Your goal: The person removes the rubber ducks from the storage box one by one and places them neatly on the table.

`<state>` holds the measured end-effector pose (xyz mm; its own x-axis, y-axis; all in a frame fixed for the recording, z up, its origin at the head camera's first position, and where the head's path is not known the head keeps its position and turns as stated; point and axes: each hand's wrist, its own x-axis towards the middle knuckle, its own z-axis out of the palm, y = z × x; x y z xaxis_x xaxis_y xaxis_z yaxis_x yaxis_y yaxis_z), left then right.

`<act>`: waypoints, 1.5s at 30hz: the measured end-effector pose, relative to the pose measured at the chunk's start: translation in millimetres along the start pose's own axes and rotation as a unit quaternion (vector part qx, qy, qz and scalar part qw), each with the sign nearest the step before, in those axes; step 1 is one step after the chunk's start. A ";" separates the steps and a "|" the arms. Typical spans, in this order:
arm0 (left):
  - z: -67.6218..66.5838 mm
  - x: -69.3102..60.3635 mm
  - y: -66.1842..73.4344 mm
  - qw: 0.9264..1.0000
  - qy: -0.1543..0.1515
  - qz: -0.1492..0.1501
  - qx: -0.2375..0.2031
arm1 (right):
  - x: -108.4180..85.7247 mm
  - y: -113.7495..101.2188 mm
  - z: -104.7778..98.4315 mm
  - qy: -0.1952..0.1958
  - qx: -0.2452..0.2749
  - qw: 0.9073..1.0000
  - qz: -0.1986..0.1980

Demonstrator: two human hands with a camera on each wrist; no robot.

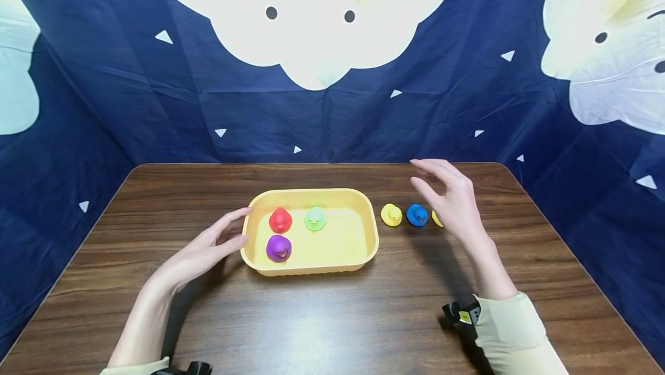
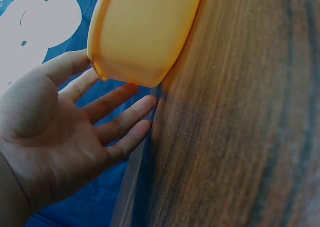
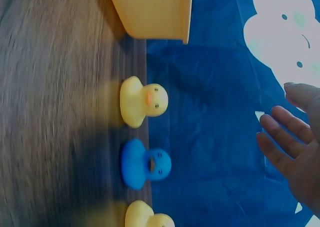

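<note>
A pale yellow plastic tub (image 1: pixel 332 268) stands on the table, holding a red rubber duck (image 1: pixel 280 221), a green rubber duck (image 1: pixel 315 219) and a purple rubber duck (image 1: pixel 279 248). My left hand (image 1: pixel 200 254) touches the tub's left end with extended fingers; the left wrist view shows them spread by its wall. To the tub's right, a yellow rubber duck (image 3: pixel 132 102), a blue rubber duck (image 3: pixel 134 164) and another yellow duck (image 3: pixel 139 217) stand in a row. Above that row hovers my right hand (image 1: pixel 453 199), fingers loosely extended and holding nothing. It partly hides the last yellow duck in the head view.
The brown wood-grain table (image 1: pixel 332 323) ends at a back edge against a dark blue cloth (image 1: pixel 332 121) printed with white clouds. Small cameras (image 1: pixel 461 312) are strapped at both wrists.
</note>
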<state>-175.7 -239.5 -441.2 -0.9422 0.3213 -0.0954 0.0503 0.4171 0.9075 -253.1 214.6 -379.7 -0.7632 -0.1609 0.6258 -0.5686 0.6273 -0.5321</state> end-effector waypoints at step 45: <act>-1.1 -0.5 2.0 1.000 -0.003 -0.005 0.005 | 12.6 -44.8 72.8 -0.091 0.102 0.990 -0.018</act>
<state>-175.5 -239.8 -438.9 -0.9407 0.3222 -0.1060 0.0452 0.4287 0.9023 -259.5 129.0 -389.5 -0.7730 -0.3263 0.5441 -0.6330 0.4538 -0.6272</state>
